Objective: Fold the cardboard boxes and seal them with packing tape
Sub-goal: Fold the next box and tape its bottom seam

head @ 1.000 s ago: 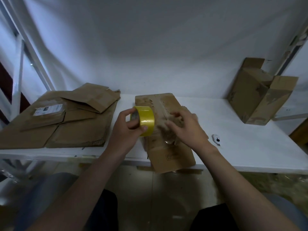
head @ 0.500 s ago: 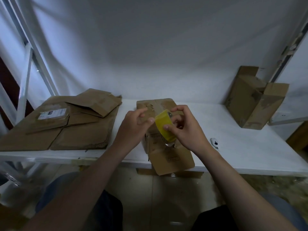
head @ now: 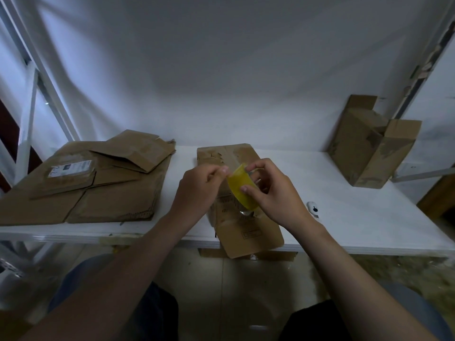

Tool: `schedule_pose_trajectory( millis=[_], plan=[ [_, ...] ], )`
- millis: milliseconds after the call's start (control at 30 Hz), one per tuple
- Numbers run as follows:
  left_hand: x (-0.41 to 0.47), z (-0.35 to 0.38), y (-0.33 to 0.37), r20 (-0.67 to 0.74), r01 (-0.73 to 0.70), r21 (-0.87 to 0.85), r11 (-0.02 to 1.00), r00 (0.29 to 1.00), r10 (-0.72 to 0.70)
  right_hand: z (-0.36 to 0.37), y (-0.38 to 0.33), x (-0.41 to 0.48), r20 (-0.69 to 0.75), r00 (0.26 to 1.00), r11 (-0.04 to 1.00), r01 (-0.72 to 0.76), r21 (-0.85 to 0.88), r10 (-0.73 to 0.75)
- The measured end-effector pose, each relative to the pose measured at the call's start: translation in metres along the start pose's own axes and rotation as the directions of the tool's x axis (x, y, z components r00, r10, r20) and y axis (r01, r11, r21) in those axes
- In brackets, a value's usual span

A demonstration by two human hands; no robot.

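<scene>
Step in hand looks like hunting for the loose end of the tape. The right hand (head: 275, 193) grips the tape roll (head: 240, 188), thumb on the outer face and fingers curled round the far side. The left hand (head: 197, 190) pinches at the roll's upper rim with thumb and forefinger. Can't tell whether it's actually got the end yet.

My tip: keep the roll steady in the right hand and scrape a nail across the face until it catches the seam. Peel straight, not at an angle, or the strip splits. Pull enough free to overhang the box end before sticking it down.

The roll is yellow and glossy, held tilted in the air just above the box (head: 246, 230). That box lies on the white counter (head: 357, 217), its near end hanging over the front edge, and its surface is scuffed with old torn tape patches. Flat cardboard (head: 98, 193) is stacked to the left, well apart, and another box (head: 369, 148) sits far right with its flaps open.
</scene>
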State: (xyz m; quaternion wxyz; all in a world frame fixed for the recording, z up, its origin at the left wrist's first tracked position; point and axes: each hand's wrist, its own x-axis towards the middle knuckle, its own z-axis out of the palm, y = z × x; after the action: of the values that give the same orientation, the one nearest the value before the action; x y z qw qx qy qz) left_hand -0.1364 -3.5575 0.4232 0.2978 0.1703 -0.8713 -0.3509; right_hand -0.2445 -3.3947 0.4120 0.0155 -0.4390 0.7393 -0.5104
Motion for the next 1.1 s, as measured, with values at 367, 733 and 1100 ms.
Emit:
schedule_pose_trajectory(
  millis=[367,733,1100],
  plan=[
    [0.005,0.008,-0.006,0.072,0.077,0.056,0.995,0.994,-0.081,0.003,0.005,-0.006,0.003,1.0,1.0,-0.008,0.014,0.008],
    [0.002,0.023,0.001,0.152,0.158,0.118,0.98,0.973,-0.175,0.013,0.019,-0.011,0.04,0.983,0.979,-0.173,-0.109,0.178],
    [0.021,0.008,0.009,0.174,0.198,0.102,0.975,0.961,-0.213,0.013,0.026,-0.025,0.027,0.998,0.979,0.059,-0.196,-0.054]
  ],
)
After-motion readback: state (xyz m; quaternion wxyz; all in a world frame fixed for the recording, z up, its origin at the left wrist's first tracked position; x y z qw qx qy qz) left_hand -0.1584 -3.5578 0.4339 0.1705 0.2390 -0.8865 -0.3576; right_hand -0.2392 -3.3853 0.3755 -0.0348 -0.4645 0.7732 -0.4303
